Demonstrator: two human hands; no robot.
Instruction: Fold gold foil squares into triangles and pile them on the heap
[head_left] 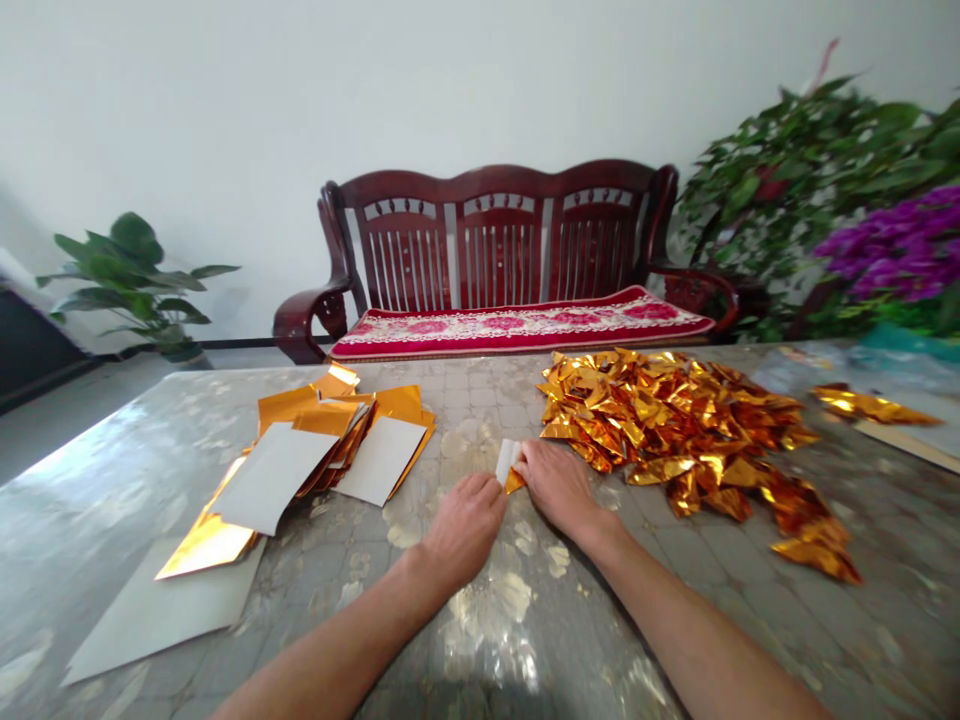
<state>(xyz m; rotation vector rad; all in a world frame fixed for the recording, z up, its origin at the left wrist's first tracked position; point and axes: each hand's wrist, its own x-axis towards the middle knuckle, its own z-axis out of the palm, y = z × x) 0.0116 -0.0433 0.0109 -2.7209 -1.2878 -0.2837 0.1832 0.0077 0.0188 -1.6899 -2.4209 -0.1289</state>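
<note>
Hands [510, 490] together at centre, small white-and-gold folded foil paper piece [508, 462] pinched between them. Left hand [465, 530] on its left side, right hand [559, 490] on its right. White face up, gold tip showing below. Exact finger grip partly hidden.

Right hand's knuckle side is just beside a large heap of crumpled-looking folded gold foil pieces [660, 425], which spreads right and away across the tabletop [97, 500]. Tabletop is glossy, clear-covered, with a pale floral pattern underneath.

Left of the hands, well apart from them: loose pile of orange-gold foil sheets [330, 440], with two white-backed rectangular sheets [274, 475] [381, 460] lying on it, overlapping at angles. Gold foil sheet corner [206, 545] sticks out lower left of the pile, resting on a large pale grey card sheet [157, 610] near the table edge.

Far right: separate long gold foil piece [870, 405] lying on a translucent plastic sheet [825, 370], tan board edge [907, 442] below it.

Beyond the tabletop: dark red wooden settee [495, 240] with red floral cushion [517, 325] against a white wall. Green potted plant [127, 280] to its left; leafy plant with purple flowers [892, 245] to its right.
</note>
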